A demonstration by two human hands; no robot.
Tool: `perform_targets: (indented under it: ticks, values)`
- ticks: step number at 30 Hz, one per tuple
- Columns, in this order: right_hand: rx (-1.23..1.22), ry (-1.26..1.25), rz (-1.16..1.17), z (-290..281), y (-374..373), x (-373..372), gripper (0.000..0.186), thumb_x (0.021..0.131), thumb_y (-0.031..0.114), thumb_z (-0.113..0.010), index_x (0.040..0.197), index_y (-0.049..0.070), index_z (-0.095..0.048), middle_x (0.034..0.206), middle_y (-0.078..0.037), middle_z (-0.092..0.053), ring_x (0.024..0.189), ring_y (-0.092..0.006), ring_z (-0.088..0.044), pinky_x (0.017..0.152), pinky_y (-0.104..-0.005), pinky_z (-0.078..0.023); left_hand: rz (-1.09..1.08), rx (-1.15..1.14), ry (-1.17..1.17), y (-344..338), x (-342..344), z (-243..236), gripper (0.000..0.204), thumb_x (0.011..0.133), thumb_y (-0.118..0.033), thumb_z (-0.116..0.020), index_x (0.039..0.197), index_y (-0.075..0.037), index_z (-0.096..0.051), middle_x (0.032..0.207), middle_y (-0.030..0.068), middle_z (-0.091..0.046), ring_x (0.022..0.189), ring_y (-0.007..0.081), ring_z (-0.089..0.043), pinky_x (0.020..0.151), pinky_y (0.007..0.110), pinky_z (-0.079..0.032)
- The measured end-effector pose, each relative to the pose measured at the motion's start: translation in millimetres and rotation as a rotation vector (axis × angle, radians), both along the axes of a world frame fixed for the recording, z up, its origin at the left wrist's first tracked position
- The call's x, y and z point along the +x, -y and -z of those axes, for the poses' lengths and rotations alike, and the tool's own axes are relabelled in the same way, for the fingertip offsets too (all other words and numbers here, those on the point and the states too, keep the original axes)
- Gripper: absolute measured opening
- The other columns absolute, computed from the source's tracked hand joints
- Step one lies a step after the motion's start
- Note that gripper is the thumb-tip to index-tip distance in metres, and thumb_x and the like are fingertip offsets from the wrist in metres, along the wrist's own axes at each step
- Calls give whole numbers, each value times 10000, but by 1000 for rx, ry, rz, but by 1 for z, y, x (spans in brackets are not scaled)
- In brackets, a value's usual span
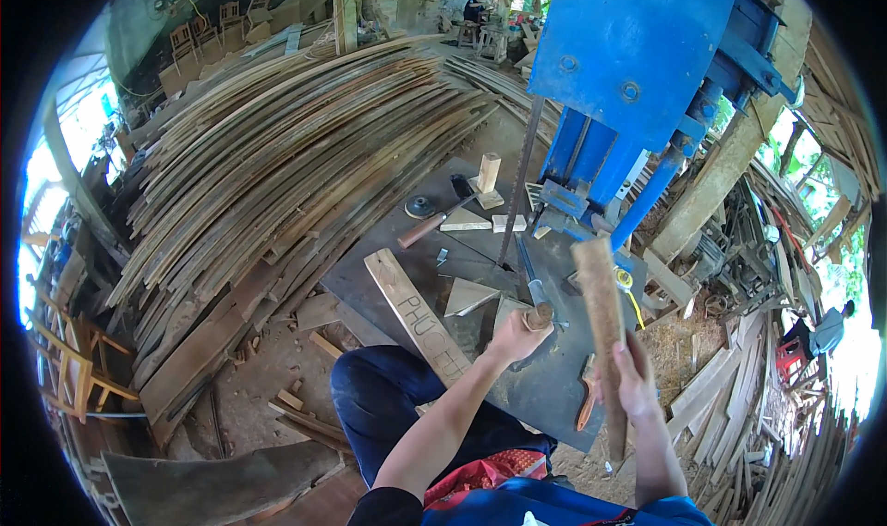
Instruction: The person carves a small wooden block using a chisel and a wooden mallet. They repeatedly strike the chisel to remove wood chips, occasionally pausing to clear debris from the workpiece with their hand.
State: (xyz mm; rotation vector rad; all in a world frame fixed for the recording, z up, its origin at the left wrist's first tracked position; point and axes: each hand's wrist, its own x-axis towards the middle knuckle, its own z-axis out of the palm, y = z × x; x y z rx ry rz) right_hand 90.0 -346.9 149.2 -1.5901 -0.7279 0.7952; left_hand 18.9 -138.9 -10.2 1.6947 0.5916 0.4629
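Note:
My left hand [519, 337] is closed around the wooden handle of what looks like a chisel [536, 290], its metal part pointing away over the dark saw table [379, 290]. In my right hand [636, 378] is a long, thick wooden stick [599, 290], held upright at the table's right side. Left of my left forearm lies a pale board [407, 306] with handwriting on it. A flat, angular wood offcut [468, 296] rests beyond my left hand. Near my right hand lies a brush [587, 398] with an orange-brown handle.
A large blue bandsaw [628, 55] towers ahead, its blade [525, 170] running down to the table. Farther back on the table are a wooden-handled tool [425, 229], a round black object [420, 205] and wood blocks [489, 175]. Long planks [305, 147] lie stacked at left.

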Motion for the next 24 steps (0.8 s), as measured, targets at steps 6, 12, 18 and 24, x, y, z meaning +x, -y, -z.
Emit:
perform_targets:
  ticks: [6,12,18,24]
  values:
    - [158,742,15,-15,-12,22,505,1044,418,-499,1298,-15,-441,660,-32,-561,450,-132,-534,381,-277,-437,0,-4,4,3,-1,-10,308,854,-296,-710,909,6,-706,791,177,-711,768,307,-709,716,406,-527]
    - [-235,915,-81,-10,-11,11,374,932,328,-715,954,-11,-558,599,-116,-570,523,-229,-625,502,-397,-454,-21,-2,107,5,-1,-13,287,831,-272,-709,893,8,-691,759,181,-690,718,297,-689,691,413,-517]
    - [14,642,43,-13,-7,10,367,951,272,-683,1094,-38,-549,620,-110,-566,520,-179,-599,483,-335,-445,-29,24,4,2,-3,-15,283,828,-282,-705,896,-7,-691,777,196,-689,766,346,-703,692,426,-518]
    - [-329,782,-44,-30,-4,13,481,847,349,-801,1066,-31,-603,721,-165,-614,707,-264,-659,648,-399,-504,-44,67,119,3,-1,-11,314,845,-326,-709,902,-18,-698,795,201,-698,818,364,-714,703,424,-525]
